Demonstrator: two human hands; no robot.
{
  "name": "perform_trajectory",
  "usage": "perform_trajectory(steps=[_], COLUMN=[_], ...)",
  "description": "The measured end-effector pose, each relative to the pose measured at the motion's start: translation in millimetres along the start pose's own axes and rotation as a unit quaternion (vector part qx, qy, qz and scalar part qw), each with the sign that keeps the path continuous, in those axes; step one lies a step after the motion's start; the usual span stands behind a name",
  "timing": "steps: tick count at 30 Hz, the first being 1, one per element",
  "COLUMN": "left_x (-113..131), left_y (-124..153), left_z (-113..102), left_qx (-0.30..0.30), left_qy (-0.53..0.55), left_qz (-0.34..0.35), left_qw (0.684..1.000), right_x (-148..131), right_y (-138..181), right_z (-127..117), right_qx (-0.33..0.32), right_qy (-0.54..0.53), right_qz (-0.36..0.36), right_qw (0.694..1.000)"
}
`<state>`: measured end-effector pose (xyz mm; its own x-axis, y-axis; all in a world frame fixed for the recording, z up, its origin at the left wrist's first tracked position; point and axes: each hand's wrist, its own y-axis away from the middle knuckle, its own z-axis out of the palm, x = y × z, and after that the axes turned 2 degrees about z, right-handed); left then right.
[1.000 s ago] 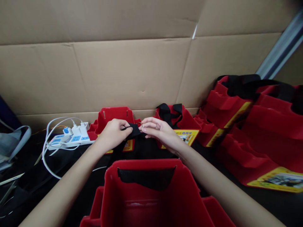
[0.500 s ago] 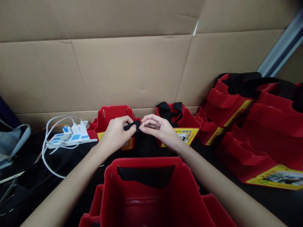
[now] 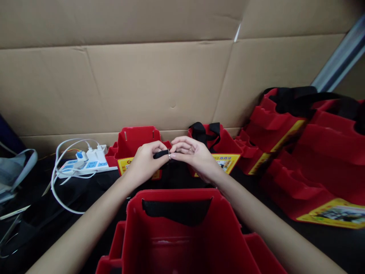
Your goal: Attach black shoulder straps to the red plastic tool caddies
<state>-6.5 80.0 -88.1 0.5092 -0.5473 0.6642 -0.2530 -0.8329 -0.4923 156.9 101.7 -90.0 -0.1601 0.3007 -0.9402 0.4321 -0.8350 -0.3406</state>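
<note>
Over the far rim of the nearest red plastic box, my two hands meet. In my left hand, closed fingers pinch a black webbing strap. A small shiny metal buckle sits at the end of that strap, and the fingertips of my right hand are closed on it. Its exact shape is too small to tell. Another stretch of black webbing runs through slots across the inside of the near box's far wall.
Behind my hands stand a red box with bare slots and a red box with black straps. More strapped red boxes crowd the right. A power strip with white cables lies left. Cardboard covers the back.
My left fingers have shifted along the strap, and the buckle now lies between both hands' fingertips. The strap looks straighter. The boxes stay where they were.
</note>
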Motion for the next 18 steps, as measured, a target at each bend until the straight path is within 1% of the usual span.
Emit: perform_trajectory(steps=[2, 4, 5, 7, 10, 12, 15, 18], left_x=[1.4, 3.4, 4.4, 6.0, 7.7, 8.7, 9.9, 10.4], left_y=[1.0, 1.5, 1.3, 0.6, -0.8, -1.4, -1.6, -1.3], left_z=[0.2, -3.3, -5.9, -11.3, -17.8, -21.1, -25.4, -27.5], left_qx=[0.034, 0.042, 0.027, -0.019, -0.056, -0.066, -0.072, -0.065], left_qy=[-0.005, -0.030, -0.035, -0.015, 0.020, 0.029, 0.059, 0.107], left_qz=[0.031, 0.080, 0.100, 0.118, 0.112, 0.110, 0.090, 0.047], left_qw=[0.999, 0.995, 0.994, 0.993, 0.992, 0.991, 0.992, 0.991], right_x=[-1.4, -3.3, -4.1, -5.3, -7.1, -9.4, -14.1, -17.7], right_y=[0.7, 1.6, 2.0, 2.4, 0.8, -2.5, -9.8, -15.4], right_z=[-1.1, -1.9, -2.0, -2.2, -5.3, -12.3, -30.1, -43.6], right_qx=[0.015, 0.018, 0.016, 0.006, -0.005, 0.009, 0.077, 0.146], right_qy=[-0.042, -0.070, -0.079, -0.100, -0.137, -0.151, -0.159, -0.191], right_qz=[0.018, 0.041, 0.053, 0.075, 0.094, 0.095, 0.067, 0.027], right_qw=[0.999, 0.997, 0.995, 0.992, 0.986, 0.984, 0.982, 0.970])
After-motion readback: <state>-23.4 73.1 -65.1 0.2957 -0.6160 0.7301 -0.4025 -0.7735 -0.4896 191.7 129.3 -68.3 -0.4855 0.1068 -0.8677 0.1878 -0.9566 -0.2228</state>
